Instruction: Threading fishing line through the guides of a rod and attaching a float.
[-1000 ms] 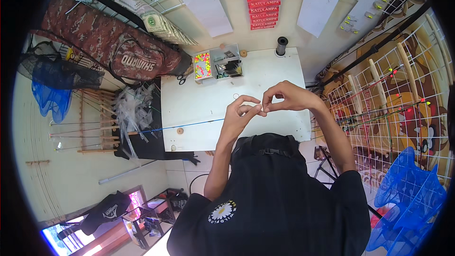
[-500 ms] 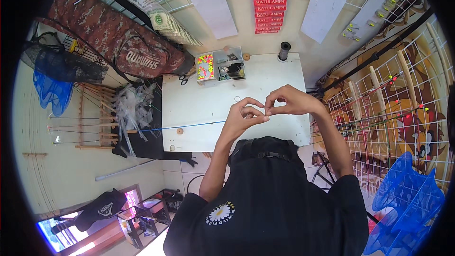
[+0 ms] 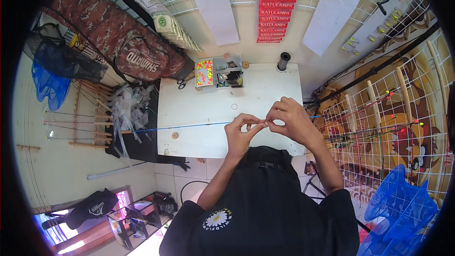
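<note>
A thin blue fishing rod point(image 3: 192, 125) runs crosswise over the white table and into my hands. My left hand point(image 3: 241, 130) is closed in a pinch on it, thumb and forefinger together. Right beside it, my right hand point(image 3: 288, 119) pinches at the same spot, its fingertips meeting those of the left. A short blue stretch of the rod shows again past my right wrist. Any small part or thread between the fingertips is too fine to make out. Beyond the hands a small ring point(image 3: 234, 107) lies on the table.
On the white table point(image 3: 189, 107) stand a divided box point(image 3: 204, 84) of coloured beads and packets, scissors point(image 3: 181, 84), a black spool point(image 3: 283, 62) and a wooden disc point(image 3: 175, 135). A camouflage rod bag point(image 3: 137, 57) leans left. Wire racks point(image 3: 374, 114) with rods and blue nets point(image 3: 398, 208) stand right.
Both hands have come down toward my body, to the line of the rod, and their fingertips press closer together. The whole view has shifted slightly, and the rod shows right of my wrist.
</note>
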`<move>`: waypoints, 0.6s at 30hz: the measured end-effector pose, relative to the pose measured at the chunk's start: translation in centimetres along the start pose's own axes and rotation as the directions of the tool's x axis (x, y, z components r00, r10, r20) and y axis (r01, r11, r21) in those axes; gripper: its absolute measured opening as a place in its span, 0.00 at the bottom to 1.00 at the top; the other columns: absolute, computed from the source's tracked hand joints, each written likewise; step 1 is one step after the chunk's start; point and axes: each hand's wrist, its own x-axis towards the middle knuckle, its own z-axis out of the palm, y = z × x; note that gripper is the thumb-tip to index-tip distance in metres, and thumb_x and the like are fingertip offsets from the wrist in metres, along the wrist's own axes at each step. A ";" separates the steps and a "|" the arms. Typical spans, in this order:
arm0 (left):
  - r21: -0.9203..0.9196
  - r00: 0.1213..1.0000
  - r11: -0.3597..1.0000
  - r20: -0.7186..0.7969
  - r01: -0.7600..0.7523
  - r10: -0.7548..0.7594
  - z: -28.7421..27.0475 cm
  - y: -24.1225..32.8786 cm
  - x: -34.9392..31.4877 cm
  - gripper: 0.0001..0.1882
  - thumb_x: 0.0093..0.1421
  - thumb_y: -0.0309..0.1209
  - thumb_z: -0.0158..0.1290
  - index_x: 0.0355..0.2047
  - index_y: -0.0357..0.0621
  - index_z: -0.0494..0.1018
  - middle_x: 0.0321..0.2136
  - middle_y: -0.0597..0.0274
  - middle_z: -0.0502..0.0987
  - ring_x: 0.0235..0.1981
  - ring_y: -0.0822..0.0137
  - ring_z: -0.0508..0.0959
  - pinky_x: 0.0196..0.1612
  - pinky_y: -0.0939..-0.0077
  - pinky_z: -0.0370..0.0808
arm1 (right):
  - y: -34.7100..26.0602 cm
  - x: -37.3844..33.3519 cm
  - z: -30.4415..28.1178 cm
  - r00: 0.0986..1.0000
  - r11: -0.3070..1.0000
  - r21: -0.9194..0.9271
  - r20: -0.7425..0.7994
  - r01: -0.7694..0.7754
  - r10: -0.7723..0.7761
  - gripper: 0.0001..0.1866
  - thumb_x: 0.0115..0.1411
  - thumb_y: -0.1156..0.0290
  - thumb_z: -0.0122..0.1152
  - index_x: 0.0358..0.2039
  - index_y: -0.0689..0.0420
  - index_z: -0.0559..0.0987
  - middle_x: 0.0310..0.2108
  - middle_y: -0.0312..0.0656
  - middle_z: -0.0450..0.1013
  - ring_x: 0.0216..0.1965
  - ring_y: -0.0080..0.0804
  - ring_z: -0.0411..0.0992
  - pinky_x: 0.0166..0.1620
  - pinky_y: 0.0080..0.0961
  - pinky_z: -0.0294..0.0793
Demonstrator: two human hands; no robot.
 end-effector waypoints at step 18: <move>0.165 0.987 0.986 0.156 0.011 -0.037 -0.1 1.8 1.5 0.12 0.54 0.26 0.62 0.39 0.43 0.77 0.34 0.69 0.80 0.22 0.77 0.67 0.33 0.81 0.65 | 1.2 -0.7 1.6 0.934 0.947 -0.274 -0.265 0.165 -0.239 0.12 0.40 0.74 0.70 0.24 0.53 0.75 0.28 0.32 0.71 0.29 0.30 0.66 0.32 0.28 0.63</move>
